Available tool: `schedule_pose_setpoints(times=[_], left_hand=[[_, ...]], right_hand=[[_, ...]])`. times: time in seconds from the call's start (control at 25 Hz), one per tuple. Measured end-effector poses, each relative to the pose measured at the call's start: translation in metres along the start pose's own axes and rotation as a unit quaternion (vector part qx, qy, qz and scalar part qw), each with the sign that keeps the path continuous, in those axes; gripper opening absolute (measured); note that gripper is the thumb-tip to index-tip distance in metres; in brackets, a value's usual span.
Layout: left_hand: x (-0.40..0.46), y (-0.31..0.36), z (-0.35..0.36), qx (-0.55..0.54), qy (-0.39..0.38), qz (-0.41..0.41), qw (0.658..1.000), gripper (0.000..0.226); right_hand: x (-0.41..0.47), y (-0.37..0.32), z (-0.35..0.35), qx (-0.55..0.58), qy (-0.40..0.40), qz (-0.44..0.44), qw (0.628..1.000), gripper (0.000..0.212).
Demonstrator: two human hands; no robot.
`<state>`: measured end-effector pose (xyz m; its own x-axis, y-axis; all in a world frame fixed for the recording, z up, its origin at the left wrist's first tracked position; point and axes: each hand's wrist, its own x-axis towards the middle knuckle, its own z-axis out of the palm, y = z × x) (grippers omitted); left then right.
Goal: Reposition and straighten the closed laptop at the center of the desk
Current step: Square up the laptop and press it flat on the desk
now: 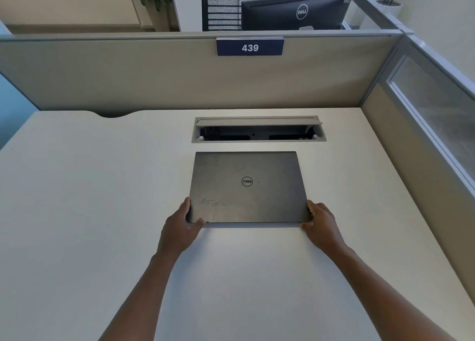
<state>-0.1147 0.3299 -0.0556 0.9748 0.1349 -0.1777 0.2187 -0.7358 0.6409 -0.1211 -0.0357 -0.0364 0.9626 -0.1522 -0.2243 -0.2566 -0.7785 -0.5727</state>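
Observation:
A closed dark grey laptop (248, 186) with a round logo on its lid lies flat on the white desk (102, 212), roughly square to the desk's back edge. My left hand (183, 225) grips its near left corner, thumb on the lid's front edge and fingers along the side. My right hand (321, 222) holds the near right corner in the same way. The laptop's near edge is a little off the desk surface or casts a thin shadow; I cannot tell which.
Just behind the laptop is an open cable tray (258, 131) set into the desk. A beige partition (154, 78) with a blue "439" sign (249, 47) closes the back; another partition runs along the right. A monitor (298, 11) and chair stand beyond.

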Motion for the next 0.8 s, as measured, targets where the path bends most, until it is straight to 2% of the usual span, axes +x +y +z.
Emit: schedule_pose_setpoints(times=[0.08,0.16,0.2,0.28,0.36,0.48,0.64,0.8], left_hand=[[-0.005,0.009,0.002,0.022,0.057,0.031,0.998,0.052],[-0.004,0.027,0.005,0.038,0.099,0.089,0.990,0.032],[0.001,0.039,0.007,0.044,0.096,0.111,0.988,0.028],[0.016,0.063,0.014,0.062,0.047,0.137,0.987,0.034],[0.033,0.082,0.026,0.094,-0.005,0.151,0.984,0.046],[0.051,0.102,0.043,0.151,-0.038,0.170,0.973,0.054],[0.065,0.101,0.062,0.207,-0.045,0.164,0.963,0.057],[0.058,0.090,0.077,0.241,-0.012,0.174,0.955,0.060]], right_hand=[[0.001,-0.002,-0.002,0.002,-0.017,0.002,1.000,0.024],[0.001,-0.009,0.001,-0.001,0.000,-0.015,1.000,0.050],[0.002,-0.015,0.004,-0.002,0.019,-0.025,1.000,0.060],[0.010,-0.036,0.013,-0.010,0.035,-0.043,0.998,0.067],[0.023,-0.059,0.027,-0.035,0.018,-0.068,0.997,0.067],[0.042,-0.084,0.048,-0.063,-0.003,-0.088,0.994,0.067],[0.053,-0.093,0.070,-0.093,-0.009,-0.105,0.990,0.067],[0.050,-0.087,0.084,-0.134,0.010,-0.120,0.984,0.067]])
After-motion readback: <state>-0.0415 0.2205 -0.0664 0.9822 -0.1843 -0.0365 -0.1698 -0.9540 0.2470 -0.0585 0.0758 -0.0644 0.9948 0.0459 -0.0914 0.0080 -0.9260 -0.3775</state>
